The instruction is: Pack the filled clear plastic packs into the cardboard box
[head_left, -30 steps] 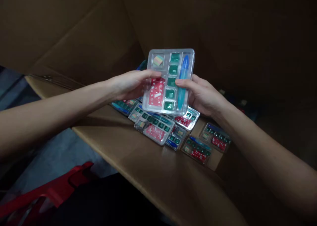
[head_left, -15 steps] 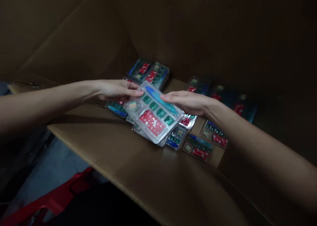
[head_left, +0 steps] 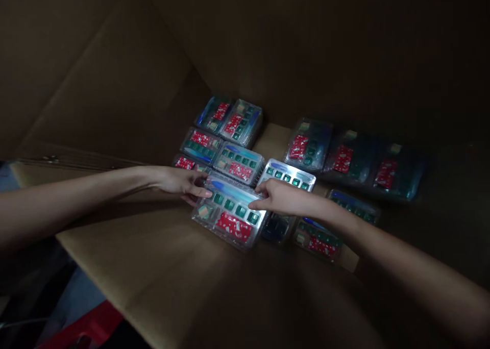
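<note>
Low inside a deep cardboard box (head_left: 126, 78), both my hands grip a clear plastic blister pack (head_left: 234, 227). Its compartments show a blue stick-like item along the top, a row of green pieces, a red packet with white spots and a small pale striped block. My left hand (head_left: 178, 182) holds the upper left edge, thumb on top and some fingers hidden. At the upper right edge, my right hand (head_left: 281, 197) pinches it with the thumb over the front. The pack lies over or just above other packs; whether it rests on them I cannot tell.
Similar packs sit in stacks on the box floor, including one pack (head_left: 239, 163) right behind mine and a dim row (head_left: 344, 157) at the right. The near cardboard edge (head_left: 92, 277) slants across the lower left. Outside it is a red plastic object (head_left: 88, 323).
Both hands have lowered the pack toward the near stacks, and it now lies flatter and more in line with them. My view has shifted slightly, showing more of the packs behind.
</note>
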Tool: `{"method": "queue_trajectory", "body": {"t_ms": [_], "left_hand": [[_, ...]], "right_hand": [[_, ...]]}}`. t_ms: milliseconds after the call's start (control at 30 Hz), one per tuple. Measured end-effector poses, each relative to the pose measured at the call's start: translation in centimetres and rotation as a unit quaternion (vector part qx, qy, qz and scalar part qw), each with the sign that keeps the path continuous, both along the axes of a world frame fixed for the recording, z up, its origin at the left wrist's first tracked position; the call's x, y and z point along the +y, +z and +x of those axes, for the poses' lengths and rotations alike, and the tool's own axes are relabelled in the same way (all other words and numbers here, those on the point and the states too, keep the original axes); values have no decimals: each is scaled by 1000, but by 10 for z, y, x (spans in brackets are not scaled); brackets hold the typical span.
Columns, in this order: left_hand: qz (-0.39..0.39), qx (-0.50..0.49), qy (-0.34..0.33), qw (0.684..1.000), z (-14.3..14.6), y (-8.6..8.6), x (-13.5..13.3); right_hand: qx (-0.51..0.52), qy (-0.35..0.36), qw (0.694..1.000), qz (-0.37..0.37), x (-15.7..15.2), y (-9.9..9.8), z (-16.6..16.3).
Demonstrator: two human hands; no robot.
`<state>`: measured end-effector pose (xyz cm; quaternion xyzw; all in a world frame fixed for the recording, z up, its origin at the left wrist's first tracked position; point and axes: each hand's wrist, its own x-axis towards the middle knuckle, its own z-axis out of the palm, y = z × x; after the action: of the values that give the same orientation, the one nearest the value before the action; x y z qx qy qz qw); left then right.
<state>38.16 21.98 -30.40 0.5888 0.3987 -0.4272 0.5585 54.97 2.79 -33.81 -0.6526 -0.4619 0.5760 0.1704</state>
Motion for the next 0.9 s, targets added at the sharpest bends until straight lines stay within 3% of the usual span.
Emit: {"method": "queue_trajectory", "body": {"t_ms": [167, 400, 700, 900], "left_hand": [[-1, 12, -30, 999, 1, -12, 6], [6, 31, -16, 999, 5, -11, -1], [-5, 39, 7, 999, 4, -14, -7], [-10, 40, 25, 999, 6, -14, -12]], "right_hand": [[-34, 27, 999, 8, 1, -8, -2], [-19, 44, 999, 0, -2, -10, 3], [156, -114, 978, -76, -17, -36, 12], [257, -185, 948, -22, -17, -62, -3]]}}
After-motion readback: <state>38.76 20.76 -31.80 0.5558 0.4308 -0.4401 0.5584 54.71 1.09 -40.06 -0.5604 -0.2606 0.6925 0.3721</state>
